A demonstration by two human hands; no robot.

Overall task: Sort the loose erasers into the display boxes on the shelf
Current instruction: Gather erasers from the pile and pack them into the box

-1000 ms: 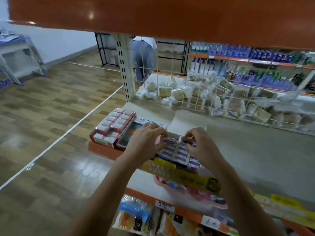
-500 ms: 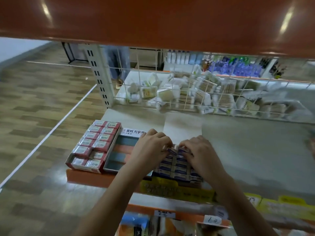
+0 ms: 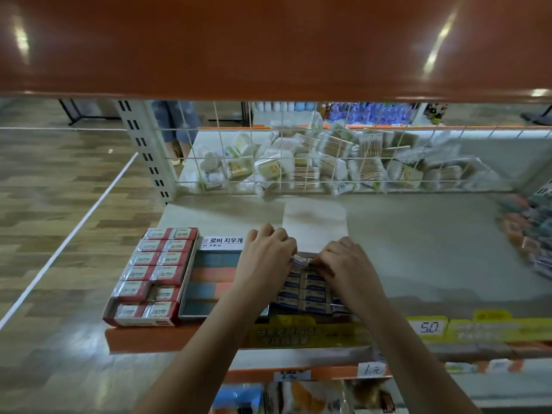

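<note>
Blue-sleeved eraser [image 3: 296, 260] pinched between left hand [image 3: 266, 254] and right hand [image 3: 343, 262] over crowded display box [image 3: 310, 297]; risks jamming crooked, dislodging neighbours.

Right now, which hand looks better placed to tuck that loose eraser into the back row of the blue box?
Probably the left hand. Its fingers pinch the loose eraser at the back of the blue box. The right hand sits beside it, fingertips on the packed row, seemingly only steadying.
</note>
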